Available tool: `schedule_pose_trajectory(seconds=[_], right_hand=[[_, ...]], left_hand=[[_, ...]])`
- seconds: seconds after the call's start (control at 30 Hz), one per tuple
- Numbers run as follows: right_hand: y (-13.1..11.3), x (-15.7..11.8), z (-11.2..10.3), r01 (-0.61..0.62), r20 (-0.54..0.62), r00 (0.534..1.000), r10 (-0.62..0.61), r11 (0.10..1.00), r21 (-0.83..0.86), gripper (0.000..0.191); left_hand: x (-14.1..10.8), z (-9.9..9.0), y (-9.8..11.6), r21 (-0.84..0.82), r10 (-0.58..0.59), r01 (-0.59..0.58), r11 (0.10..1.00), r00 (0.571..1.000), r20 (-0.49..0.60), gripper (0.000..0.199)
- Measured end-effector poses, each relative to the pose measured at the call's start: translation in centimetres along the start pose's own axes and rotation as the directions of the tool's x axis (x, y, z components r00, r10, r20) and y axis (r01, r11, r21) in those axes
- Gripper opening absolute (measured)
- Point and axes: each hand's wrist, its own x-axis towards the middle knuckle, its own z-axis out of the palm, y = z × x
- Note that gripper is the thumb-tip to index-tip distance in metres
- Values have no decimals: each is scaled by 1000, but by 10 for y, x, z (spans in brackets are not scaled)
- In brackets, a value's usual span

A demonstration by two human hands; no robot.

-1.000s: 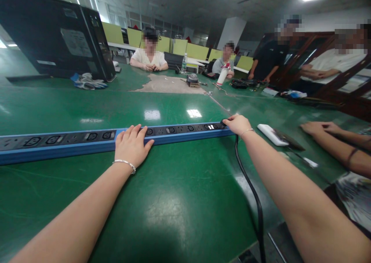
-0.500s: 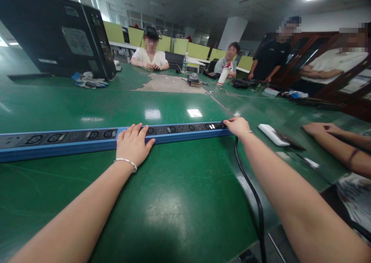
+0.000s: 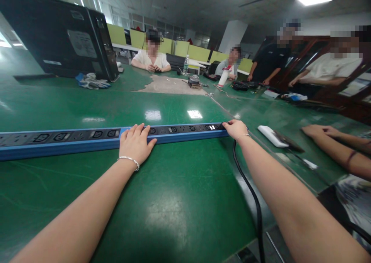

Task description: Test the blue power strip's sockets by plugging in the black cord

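Note:
A long blue power strip [image 3: 185, 138] with a row of black sockets lies across the green table. Over its middle rests my left hand [image 3: 135, 142], fingers spread on top and thumb toward the near side. At the strip's right end, my right hand [image 3: 235, 129] is closed around a black plug [image 3: 223, 124], mostly hidden by the fingers. A thick black cord [image 3: 249, 191] drops from beneath that hand and runs over the table edge. Whether the plug is fully seated in the strip I cannot tell.
A black computer case [image 3: 78, 43] stands at the back left, with work gloves [image 3: 92, 81] beside it. A white power bank-like block [image 3: 271, 136] lies right of my hand, near another person's hands [image 3: 319, 131]. Several people are around the table [image 3: 185, 170].
Both hands keep their places on the strip and plug; the view has shifted slightly. At the far right, a standing person has lowered their folded arms.

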Motion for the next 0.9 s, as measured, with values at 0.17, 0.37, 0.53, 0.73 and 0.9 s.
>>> schedule_pose_trajectory(seconds=[0.17, 0.37, 0.53, 0.73, 0.9], right_hand=[[-2, 1, -22, 35, -95, 995, -35, 999, -2, 36], [-21, -5, -54, 53, -135, 990, -28, 982, 182, 37], [-56, -29, -34, 172, -38, 985, -168, 966, 195, 35], [-80, -46, -8, 188, 50, 980, -194, 978, 95, 31], [-85, -47, -6, 173, 47, 984, -174, 984, 30, 33]], left_hand=[[1, -2, 0, 4, 3, -4, 1000, 1000, 5, 55], [0, -3, 1, 2, 2, -2, 1000, 1000, 3, 55], [0, -2, 0, 1, 2, -2, 1000, 1000, 13, 55], [1, -4, 0, 0, -5, 5, 1000, 1000, 25, 56], [0, -3, 1, -11, -7, 7, 1000, 1000, 17, 56]])
